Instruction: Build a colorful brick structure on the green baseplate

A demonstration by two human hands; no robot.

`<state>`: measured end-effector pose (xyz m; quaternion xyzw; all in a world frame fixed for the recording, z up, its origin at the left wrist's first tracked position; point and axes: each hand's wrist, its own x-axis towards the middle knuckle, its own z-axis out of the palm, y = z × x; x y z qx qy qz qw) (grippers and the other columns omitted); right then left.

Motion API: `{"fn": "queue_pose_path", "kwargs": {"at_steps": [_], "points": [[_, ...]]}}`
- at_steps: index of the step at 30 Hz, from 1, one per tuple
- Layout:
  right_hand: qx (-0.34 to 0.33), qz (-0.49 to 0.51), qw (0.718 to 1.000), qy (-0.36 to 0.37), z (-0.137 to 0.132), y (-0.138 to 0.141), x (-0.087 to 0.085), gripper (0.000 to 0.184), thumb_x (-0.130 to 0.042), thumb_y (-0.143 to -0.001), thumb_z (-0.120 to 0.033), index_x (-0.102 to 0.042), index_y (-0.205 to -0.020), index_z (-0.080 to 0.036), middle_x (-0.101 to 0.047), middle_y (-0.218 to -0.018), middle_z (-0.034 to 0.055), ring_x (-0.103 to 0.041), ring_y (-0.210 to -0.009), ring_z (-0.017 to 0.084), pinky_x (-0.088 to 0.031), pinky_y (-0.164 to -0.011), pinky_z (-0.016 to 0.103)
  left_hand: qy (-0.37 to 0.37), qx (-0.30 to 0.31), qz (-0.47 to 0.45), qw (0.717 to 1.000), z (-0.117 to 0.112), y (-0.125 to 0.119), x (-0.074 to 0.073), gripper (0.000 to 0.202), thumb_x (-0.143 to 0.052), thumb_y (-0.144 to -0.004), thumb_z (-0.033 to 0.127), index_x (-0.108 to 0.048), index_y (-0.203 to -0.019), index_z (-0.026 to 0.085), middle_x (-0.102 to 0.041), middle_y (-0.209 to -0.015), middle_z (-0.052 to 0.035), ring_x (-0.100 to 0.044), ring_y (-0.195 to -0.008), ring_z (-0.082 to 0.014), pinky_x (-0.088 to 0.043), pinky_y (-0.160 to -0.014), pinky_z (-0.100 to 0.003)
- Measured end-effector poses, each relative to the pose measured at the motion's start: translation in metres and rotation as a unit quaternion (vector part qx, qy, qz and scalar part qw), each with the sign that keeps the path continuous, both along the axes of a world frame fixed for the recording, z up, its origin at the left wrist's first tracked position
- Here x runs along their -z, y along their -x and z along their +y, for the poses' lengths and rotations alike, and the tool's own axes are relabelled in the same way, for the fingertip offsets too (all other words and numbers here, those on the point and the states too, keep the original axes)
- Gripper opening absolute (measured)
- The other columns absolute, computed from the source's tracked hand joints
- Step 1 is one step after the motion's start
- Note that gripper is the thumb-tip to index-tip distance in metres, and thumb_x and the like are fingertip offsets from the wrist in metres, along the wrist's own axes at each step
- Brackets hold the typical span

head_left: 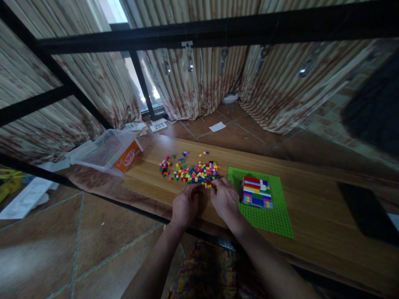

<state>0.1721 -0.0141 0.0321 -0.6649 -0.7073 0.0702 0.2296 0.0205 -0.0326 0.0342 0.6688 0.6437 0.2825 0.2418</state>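
Note:
A heap of small coloured bricks [193, 170] lies on the wooden tabletop [311, 195]. My left hand [185, 205] and my right hand [225, 199] rest side by side at the near edge of the heap, fingers curled down into the bricks. What the fingertips pinch is too small to make out. Just right of my right hand a green baseplate [274, 218] lies flat, and on it stands a multicoloured brick block [256, 192] with red, white, yellow and blue layers.
A clear plastic box [109, 151] with an orange label lies tipped at the table's left end. A dark flat object [368, 214] sits at the right. Black frame bars [199, 35] cross overhead. Curtains and scattered papers [217, 126] lie beyond on the tiled floor.

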Motion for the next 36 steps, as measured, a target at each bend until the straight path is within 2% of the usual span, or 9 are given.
{"fn": "queue_pose_path", "kwargs": {"at_steps": [2,8,14,20,25,29,33,36], "points": [[-0.003,-0.001,1.000,-0.008,0.000,-0.002,-0.001,0.013,-0.057,-0.084,-0.018,-0.066,-0.091,-0.024,-0.063,-0.093,0.0069,-0.057,-0.091,0.025,-0.042,-0.079,0.034,-0.001,-0.001,-0.017,1.000,0.002,-0.001,0.001,0.036,-0.051,-0.083,0.013,-0.062,-0.115,0.024,-0.069,-0.109,-0.0048,-0.064,-0.102,-0.0202,-0.048,-0.090,-0.032],[-0.037,0.000,0.999,-0.003,0.002,-0.001,-0.002,0.014,-0.058,-0.088,-0.031,-0.066,-0.097,-0.024,-0.063,-0.094,0.0068,-0.055,-0.093,0.025,-0.040,-0.082,0.035,-0.007,-0.014,-0.085,0.996,-0.001,0.001,0.001,0.037,-0.052,-0.081,0.011,-0.063,-0.114,0.023,-0.068,-0.113,-0.0053,-0.062,-0.107,-0.0207,-0.047,-0.096,-0.034],[-0.063,-0.021,0.998,0.014,0.009,-0.003,-0.003,0.014,-0.057,-0.090,-0.032,-0.067,-0.095,-0.024,-0.063,-0.094,0.0074,-0.054,-0.094,0.025,-0.038,-0.082,0.036,0.014,-0.051,-0.164,0.985,-0.005,0.005,0.000,0.024,-0.057,-0.082,0.020,-0.067,-0.103,0.020,-0.070,-0.106,-0.0072,-0.064,-0.098,-0.0209,-0.048,-0.092,-0.035],[-0.102,-0.067,0.992,-0.002,0.008,-0.007,-0.006,0.014,-0.052,-0.092,-0.022,-0.066,-0.093,-0.023,-0.066,-0.093,0.0071,-0.052,-0.094,0.026,-0.035,-0.079,0.039,0.026,-0.066,-0.211,0.975,-0.007,0.004,0.003,0.022,-0.057,-0.082,0.026,-0.067,-0.100,0.018,-0.071,-0.097,-0.0066,-0.065,-0.088,-0.0186,-0.048,-0.085,-0.030],[-0.114,-0.031,0.993,-0.024,0.006,-0.009,-0.002,0.015,-0.054,-0.090,-0.018,-0.066,-0.096,-0.022,-0.068,-0.093,0.0063,-0.054,-0.093,0.026,-0.037,-0.080,0.039,0.026,-0.070,-0.236,0.969,-0.007,0.000,0.009,0.023,-0.058,-0.082,0.029,-0.067,-0.100,0.017,-0.071,-0.094,-0.0065,-0.064,-0.084,-0.0183,-0.048,-0.080,-0.029],[-0.159,0.060,0.983,-0.072,-0.004,-0.014,-0.015,0.021,-0.053,-0.091,-0.019,-0.062,-0.110,-0.020,-0.069,-0.103,0.0068,-0.056,-0.098,0.025,-0.041,-0.086,0.039,0.048,-0.057,-0.283,0.956,-0.007,-0.007,-0.006,0.027,-0.056,-0.085,0.038,-0.066,-0.099,0.016,-0.067,-0.086,-0.0041,-0.061,-0.079,-0.0161,-0.046,-0.073,-0.026],[-0.217,0.139,0.962,-0.092,-0.023,-0.021,-0.036,0.025,-0.052,-0.092,-0.017,-0.060,-0.114,-0.023,-0.068,-0.106,0.0059,-0.059,-0.099,0.022,-0.044,-0.089,0.038,0.082,0.009,-0.309,0.947,-0.010,-0.018,-0.029,0.031,-0.052,-0.088,0.044,-0.061,-0.078,0.016,-0.052,-0.065,0.0022,-0.047,-0.061,-0.0107,-0.039,-0.060,-0.022],[-0.199,0.218,0.953,-0.071,-0.038,-0.024,-0.042,0.025,-0.053,-0.091,-0.018,-0.061,-0.113,-0.024,-0.068,-0.103,0.0051,-0.061,-0.097,0.021,-0.046,-0.088,0.037,0.074,0.035,-0.310,0.947,-0.014,-0.027,-0.038,0.031,-0.054,-0.087,0.041,-0.058,-0.070,0.016,-0.048,-0.063,0.0028,-0.043,-0.061,-0.0097,-0.036,-0.058,-0.021]]}}
